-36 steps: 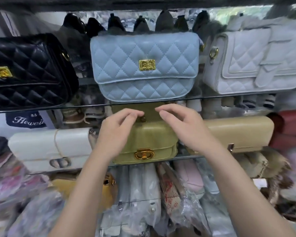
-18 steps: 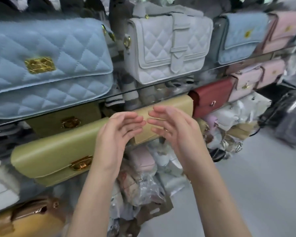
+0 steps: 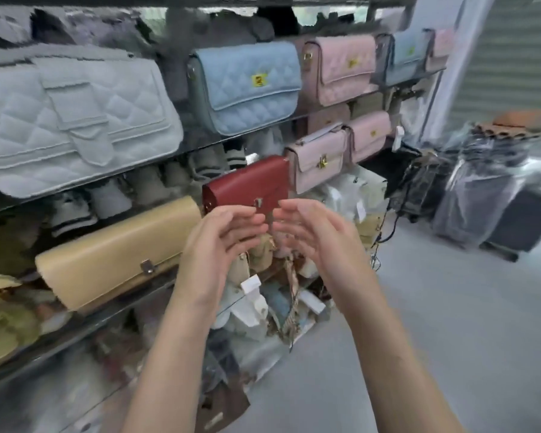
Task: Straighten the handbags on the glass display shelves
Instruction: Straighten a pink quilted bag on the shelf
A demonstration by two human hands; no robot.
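Note:
A dark red handbag (image 3: 250, 182) stands on the lower glass shelf (image 3: 156, 287), just beyond my fingertips. My left hand (image 3: 222, 242) and my right hand (image 3: 313, 232) hover in front of it, palms facing each other, fingers relaxed and holding nothing. To its left lies a long tan clutch (image 3: 116, 254) with a metal clasp. To its right sits a pale pink bag (image 3: 317, 160). On the upper shelf stand a white quilted bag (image 3: 75, 120), a light blue quilted bag (image 3: 247, 85) and a pink quilted bag (image 3: 341, 68).
Wrapped stock and loose tags (image 3: 256, 304) pile under the lower shelf. Bagged goods (image 3: 478, 195) and a dark box (image 3: 525, 220) stand on the grey floor (image 3: 419, 323) at right. Yellow-green bags (image 3: 0, 320) show at far left.
The view has swung right along the shelves. My hands left the yellow-green bag, passed the tan clutch and now hover in front of the red bag, still holding nothing.

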